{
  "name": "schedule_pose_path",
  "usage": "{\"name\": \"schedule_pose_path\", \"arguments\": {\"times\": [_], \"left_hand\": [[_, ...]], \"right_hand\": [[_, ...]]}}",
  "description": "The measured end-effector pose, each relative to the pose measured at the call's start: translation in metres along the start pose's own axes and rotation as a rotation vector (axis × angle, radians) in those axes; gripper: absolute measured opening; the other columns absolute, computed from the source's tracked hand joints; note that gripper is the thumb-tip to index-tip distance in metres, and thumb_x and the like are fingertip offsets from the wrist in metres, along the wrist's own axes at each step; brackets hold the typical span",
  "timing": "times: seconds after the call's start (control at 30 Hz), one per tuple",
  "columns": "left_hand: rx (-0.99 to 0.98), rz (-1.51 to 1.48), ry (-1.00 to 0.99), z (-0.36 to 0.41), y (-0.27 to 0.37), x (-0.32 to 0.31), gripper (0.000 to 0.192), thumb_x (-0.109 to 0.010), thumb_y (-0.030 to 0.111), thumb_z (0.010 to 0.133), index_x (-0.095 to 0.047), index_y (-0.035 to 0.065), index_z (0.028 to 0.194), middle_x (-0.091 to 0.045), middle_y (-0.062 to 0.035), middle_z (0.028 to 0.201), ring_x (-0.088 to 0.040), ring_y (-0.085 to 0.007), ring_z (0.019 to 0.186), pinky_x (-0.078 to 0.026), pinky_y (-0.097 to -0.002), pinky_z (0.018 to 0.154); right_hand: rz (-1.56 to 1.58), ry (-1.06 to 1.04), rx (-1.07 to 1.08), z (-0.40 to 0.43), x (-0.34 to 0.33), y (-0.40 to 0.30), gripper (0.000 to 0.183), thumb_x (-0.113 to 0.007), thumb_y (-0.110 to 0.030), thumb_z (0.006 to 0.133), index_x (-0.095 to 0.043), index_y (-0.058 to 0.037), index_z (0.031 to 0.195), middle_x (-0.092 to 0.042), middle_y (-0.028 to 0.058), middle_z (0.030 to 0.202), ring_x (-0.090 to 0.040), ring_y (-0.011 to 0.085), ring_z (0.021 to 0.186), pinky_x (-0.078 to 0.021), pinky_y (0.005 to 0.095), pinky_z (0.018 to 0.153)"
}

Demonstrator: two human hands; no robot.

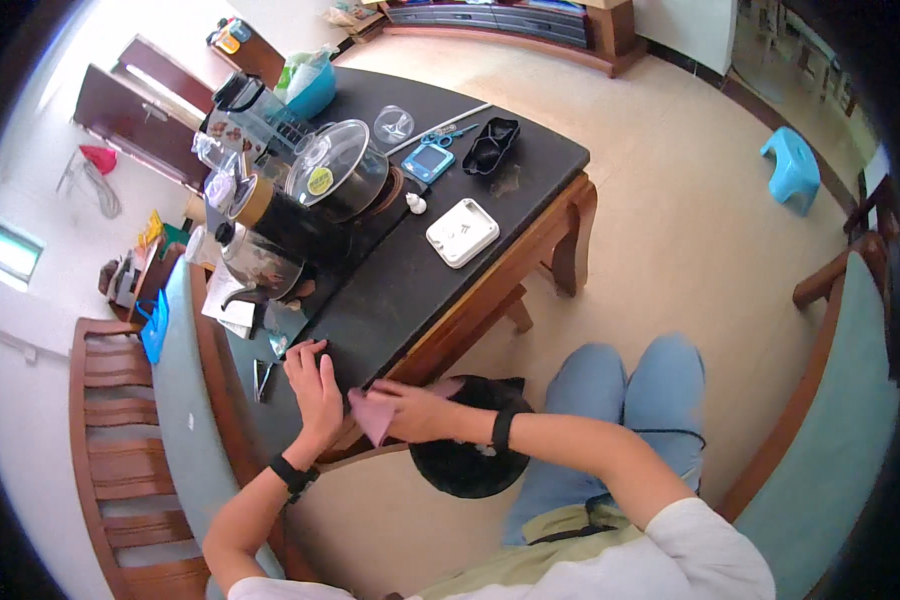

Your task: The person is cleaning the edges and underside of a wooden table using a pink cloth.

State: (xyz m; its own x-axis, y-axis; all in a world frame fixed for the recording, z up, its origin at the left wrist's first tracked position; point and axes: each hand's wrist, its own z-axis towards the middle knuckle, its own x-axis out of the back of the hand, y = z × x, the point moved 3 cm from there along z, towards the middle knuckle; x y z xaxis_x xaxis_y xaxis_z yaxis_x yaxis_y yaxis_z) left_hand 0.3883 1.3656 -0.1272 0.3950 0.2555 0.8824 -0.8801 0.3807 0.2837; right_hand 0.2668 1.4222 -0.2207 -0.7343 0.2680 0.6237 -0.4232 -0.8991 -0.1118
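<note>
My right hand (414,411) grips a pink cloth (373,417) at the near edge of the dark table (390,300). Part of the cloth hangs toward a black bin (469,469) on the floor below. My left hand (315,390) rests on the tabletop near that edge with its fingers spread, holding nothing. Beyond its fingertips lie a small clear packet (281,339) and a metal nail clipper or similar small tool (261,379). A white open case (463,232) with small bits inside sits farther along the table.
A metal kettle (259,262), a glass-lidded pot (337,176), a blender jug (262,112) and a blue basin (319,90) crowd the table's far side. Blue scissors (442,137) and a blue handheld device (427,162) lie nearby. A blue stool (791,171) stands on the floor.
</note>
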Motion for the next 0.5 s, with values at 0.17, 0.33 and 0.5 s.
{"name": "schedule_pose_path", "arguments": {"times": [0.17,0.33,0.5], "left_hand": [[0.020,-0.094,-0.056,0.000,-0.007,0.000,0.025,-0.040,0.015,0.092,-0.053,-0.0007,0.107,-0.046,-0.0167,0.114,-0.041,-0.0317,0.110,-0.030,-0.0385,0.099],[0.045,-0.093,-0.048,0.002,-0.010,-0.003,0.023,-0.040,0.015,0.093,-0.053,0.0001,0.104,-0.046,-0.0152,0.112,-0.042,-0.0302,0.111,-0.030,-0.0369,0.098],[0.064,-0.092,-0.043,0.002,-0.007,-0.001,0.021,-0.040,0.012,0.092,-0.053,-0.0002,0.103,-0.047,-0.0150,0.108,-0.044,-0.0304,0.109,-0.031,-0.0372,0.098]], "right_hand": [[0.044,0.027,0.113,0.025,-0.054,-0.052,0.029,-0.054,-0.018,0.075,-0.065,-0.0065,0.100,-0.057,0.0047,0.118,-0.038,0.0263,0.122,-0.0242,0.0409,0.111],[0.308,-0.098,0.122,0.021,-0.068,-0.074,0.027,-0.052,-0.017,0.082,-0.063,-0.0046,0.103,-0.057,0.0059,0.119,-0.044,0.0252,0.119,-0.0282,0.0399,0.108],[1.649,-0.403,-1.191,-0.074,-0.090,-0.070,0.027,-0.048,-0.012,0.086,-0.061,0.0026,0.105,-0.064,0.0120,0.097,-0.060,0.0234,0.091,-0.0478,0.0371,0.081]]}}
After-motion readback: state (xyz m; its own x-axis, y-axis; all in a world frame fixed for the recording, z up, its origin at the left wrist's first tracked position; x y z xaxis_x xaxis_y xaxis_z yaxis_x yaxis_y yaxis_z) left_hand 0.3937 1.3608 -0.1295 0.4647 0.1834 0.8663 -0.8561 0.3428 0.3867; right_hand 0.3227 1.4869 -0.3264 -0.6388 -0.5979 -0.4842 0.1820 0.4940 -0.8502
